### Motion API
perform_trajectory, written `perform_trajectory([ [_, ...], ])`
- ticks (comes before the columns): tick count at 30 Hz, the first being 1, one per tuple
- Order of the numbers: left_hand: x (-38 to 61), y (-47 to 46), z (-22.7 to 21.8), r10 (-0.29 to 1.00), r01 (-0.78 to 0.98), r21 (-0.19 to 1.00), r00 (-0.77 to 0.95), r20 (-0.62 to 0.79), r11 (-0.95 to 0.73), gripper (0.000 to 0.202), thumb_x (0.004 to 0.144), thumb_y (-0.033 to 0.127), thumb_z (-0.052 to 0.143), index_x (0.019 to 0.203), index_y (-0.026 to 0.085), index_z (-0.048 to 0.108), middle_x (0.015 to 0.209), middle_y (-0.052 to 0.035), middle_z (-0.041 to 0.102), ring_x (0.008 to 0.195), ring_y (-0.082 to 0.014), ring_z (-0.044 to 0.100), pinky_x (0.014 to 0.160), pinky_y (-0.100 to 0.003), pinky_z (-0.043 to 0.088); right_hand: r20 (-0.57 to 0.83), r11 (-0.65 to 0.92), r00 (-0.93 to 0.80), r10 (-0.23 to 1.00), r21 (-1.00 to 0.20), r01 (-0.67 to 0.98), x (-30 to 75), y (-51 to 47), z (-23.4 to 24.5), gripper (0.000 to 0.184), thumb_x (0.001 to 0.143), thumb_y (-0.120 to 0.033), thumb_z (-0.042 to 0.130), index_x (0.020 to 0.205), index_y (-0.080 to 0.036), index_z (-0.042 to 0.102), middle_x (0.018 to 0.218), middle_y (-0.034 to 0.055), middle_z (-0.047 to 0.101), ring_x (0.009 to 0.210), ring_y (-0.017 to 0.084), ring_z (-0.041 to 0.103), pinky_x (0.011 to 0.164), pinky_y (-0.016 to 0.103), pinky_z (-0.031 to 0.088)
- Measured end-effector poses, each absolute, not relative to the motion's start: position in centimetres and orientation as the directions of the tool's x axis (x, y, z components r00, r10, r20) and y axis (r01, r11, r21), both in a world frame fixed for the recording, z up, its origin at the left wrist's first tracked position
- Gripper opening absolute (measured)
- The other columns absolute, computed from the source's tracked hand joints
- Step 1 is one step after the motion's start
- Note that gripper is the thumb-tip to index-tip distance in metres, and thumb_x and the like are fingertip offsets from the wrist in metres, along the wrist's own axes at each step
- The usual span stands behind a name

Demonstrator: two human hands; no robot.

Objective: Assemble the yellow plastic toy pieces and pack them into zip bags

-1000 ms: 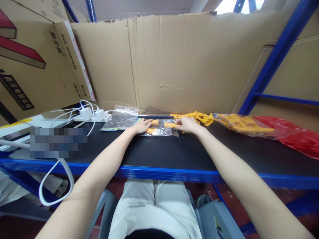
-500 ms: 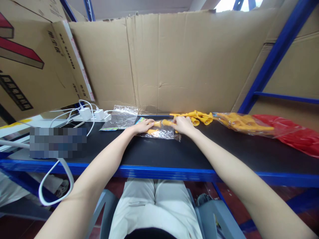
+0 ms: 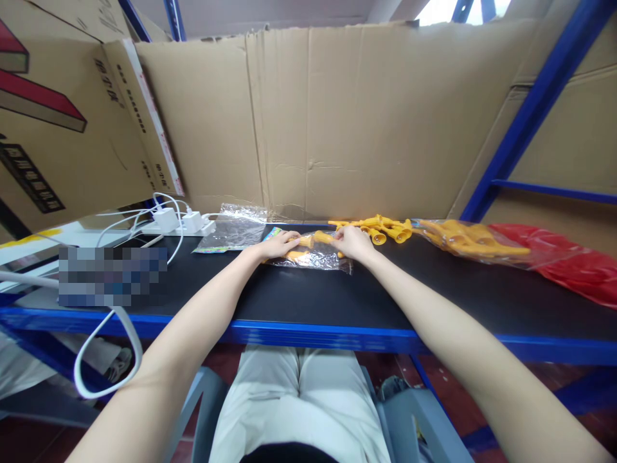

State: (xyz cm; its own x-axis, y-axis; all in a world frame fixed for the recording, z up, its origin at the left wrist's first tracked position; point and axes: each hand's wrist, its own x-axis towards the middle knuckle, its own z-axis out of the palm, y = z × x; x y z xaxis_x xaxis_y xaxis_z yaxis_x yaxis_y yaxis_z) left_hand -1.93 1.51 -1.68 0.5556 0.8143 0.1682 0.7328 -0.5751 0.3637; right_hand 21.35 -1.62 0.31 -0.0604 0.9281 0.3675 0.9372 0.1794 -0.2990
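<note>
Yellow horn at 12 o'clock, w/ clear bag!
L hand atop bag, prob. steadying it, finger grip can't tell; R hand pinching horn, prob. for control; loose horns 1 o'clock, handy.

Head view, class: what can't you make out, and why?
In head view:
Left end of one yellow part: hidden by left hand.
Right end of another yellow part: hidden by right hand.
Red bundle: cut off by right edge.
Print on flat bag: too small.
</note>
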Motion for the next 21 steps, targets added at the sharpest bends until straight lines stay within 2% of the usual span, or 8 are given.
perform_trajectory([
  [4, -2.0, 1.3, -1.4, 0.816, 0.728, 0.379, 0.556, 0.159, -0.571, 0.055, 0.085, 0.054, 0.021, 0.122, 0.022, 0.045, 0.131, -0.0046, 0.046, 0.122, -0.0188, 0.038, 0.103, -0.032, 0.027, 0.324, 0.154, -0.037, 0.945, -0.343, 0.927, 21.2, -1.8, 0.5, 0.02, 0.072, -0.036, 0.061, 0.075, -0.017, 0.067, 0.079, 0.0068, 0.067, 0.078, 0.019, 0.06, 0.069, 0.028, 0.042],
  [9, -1.8, 1.4, -2.0, 0.836, 0.734, 0.404, 0.512, 0.199, -0.546, 0.054, 0.085, 0.053, 0.021, 0.123, 0.022, 0.044, 0.134, -0.0055, 0.044, 0.125, -0.0191, 0.036, 0.105, -0.032, 0.026, 0.256, 0.234, -0.131, 0.958, -0.43, 0.872, 21.6, -1.9, 0.6, 0.017, 0.07, -0.03, 0.063, 0.074, -0.013, 0.067, 0.076, 0.0062, 0.066, 0.07, 0.015, 0.059, 0.063, 0.027, 0.043],
  [11, -1.5, 1.4, -2.3, 0.889, 0.78, 0.427, 0.399, 0.224, -0.458, 0.054, 0.085, 0.052, 0.022, 0.128, 0.022, 0.039, 0.139, -0.0077, 0.037, 0.13, -0.0217, 0.03, 0.106, -0.038, 0.023, 0.209, 0.248, -0.163, 0.964, -0.491, 0.835, 21.9, -1.7, 0.5, 0.017, 0.068, -0.026, 0.064, 0.075, -0.012, 0.068, 0.074, 0.0063, 0.065, 0.068, 0.014, 0.058, 0.062, 0.026, 0.043],
  [14, -1.2, 1.2, -2.5, 0.956, 0.853, 0.446, 0.185, 0.229, -0.272, 0.058, 0.084, 0.054, 0.025, 0.133, 0.022, 0.03, 0.145, -0.0117, 0.027, 0.135, -0.0297, 0.017, 0.104, -0.053, 0.016, 0.154, 0.238, -0.182, 0.971, -0.598, 0.766, 22.3, -1.2, 0.3, 0.018, 0.065, -0.023, 0.066, 0.078, -0.01, 0.07, 0.073, 0.0061, 0.065, 0.066, 0.013, 0.058, 0.062, 0.026, 0.045],
  [17, -1.1, 1.1, -2.5, 0.976, 0.88, 0.438, 0.115, 0.184, -0.186, 0.063, 0.084, 0.057, 0.023, 0.135, 0.021, 0.025, 0.145, -0.0148, 0.024, 0.135, -0.0344, 0.014, 0.101, -0.061, 0.011, 0.107, 0.201, -0.176, 0.979, -0.677, 0.708, 22.5, -1.0, 0.1, 0.02, 0.064, -0.019, 0.066, 0.082, -0.01, 0.072, 0.072, 0.0052, 0.066, 0.064, 0.012, 0.059, 0.063, 0.025, 0.047],
  [19, -1.2, 1.1, -2.5, 0.979, 0.884, 0.428, 0.131, 0.156, -0.187, 0.066, 0.084, 0.058, 0.022, 0.137, 0.018, 0.023, 0.144, -0.017, 0.027, 0.134, -0.0336, 0.019, 0.102, -0.059, 0.014, 0.096, 0.188, -0.169, 0.981, -0.69, 0.699, 22.5, -0.9, 0.0, 0.022, 0.065, -0.02, 0.066, 0.084, -0.011, 0.072, 0.073, 0.0051, 0.067, 0.064, 0.012, 0.059, 0.063, 0.024, 0.048],
  [21, -1.2, 1.2, -2.5, 0.975, 0.88, 0.422, 0.174, 0.14, -0.217, 0.068, 0.084, 0.057, 0.021, 0.138, 0.014, 0.022, 0.143, -0.0181, 0.029, 0.133, -0.0306, 0.023, 0.104, -0.052, 0.018, 0.122, 0.208, -0.171, 0.978, -0.674, 0.709, 22.5, -0.8, -0.2, 0.023, 0.065, -0.022, 0.067, 0.085, -0.012, 0.073, 0.076, 0.0056, 0.068, 0.068, 0.014, 0.061, 0.066, 0.025, 0.048],
])
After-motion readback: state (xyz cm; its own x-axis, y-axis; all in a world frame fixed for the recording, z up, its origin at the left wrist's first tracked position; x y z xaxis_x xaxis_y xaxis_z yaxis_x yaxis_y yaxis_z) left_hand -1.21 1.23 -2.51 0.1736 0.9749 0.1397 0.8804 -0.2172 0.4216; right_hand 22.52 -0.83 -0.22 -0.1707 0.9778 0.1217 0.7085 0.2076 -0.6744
